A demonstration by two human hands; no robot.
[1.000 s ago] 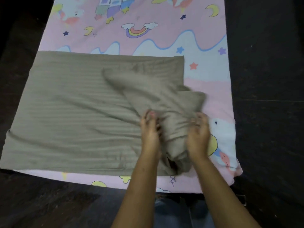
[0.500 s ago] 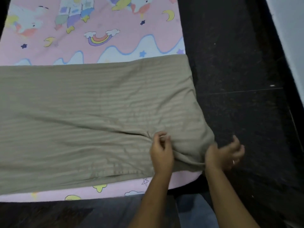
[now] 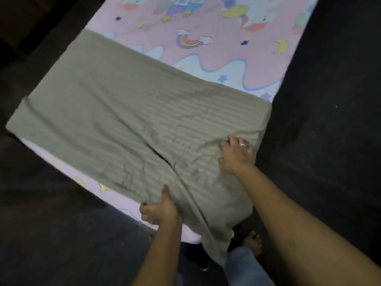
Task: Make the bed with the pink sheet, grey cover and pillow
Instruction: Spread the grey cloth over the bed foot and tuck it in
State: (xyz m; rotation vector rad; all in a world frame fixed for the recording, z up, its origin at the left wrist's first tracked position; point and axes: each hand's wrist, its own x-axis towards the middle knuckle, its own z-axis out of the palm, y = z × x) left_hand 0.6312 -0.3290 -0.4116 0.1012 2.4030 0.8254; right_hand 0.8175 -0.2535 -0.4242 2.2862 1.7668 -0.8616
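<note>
The grey striped cover (image 3: 127, 120) lies spread across the near end of the mattress, over the pink cartoon-print sheet (image 3: 216, 52). My left hand (image 3: 158, 209) grips the cover's near edge, thumb on top and fingers curled under the cloth. My right hand (image 3: 237, 153) rests on the cover close to its right edge, fingers bent into the fabric, which bunches in folds around them. The cover's near right corner hangs off the mattress toward my leg. No pillow is in view.
Dark floor (image 3: 329, 120) surrounds the mattress on the left, right and near side. My bare foot (image 3: 252, 242) and jeans-clad leg (image 3: 243, 265) stand at the mattress's near right corner. The pink sheet's near edge (image 3: 115, 195) shows below the cover.
The view has swung so the mattress runs diagonally. My right hand came off the floor side onto the cover near its right edge. My left hand moved down to the cover's near edge.
</note>
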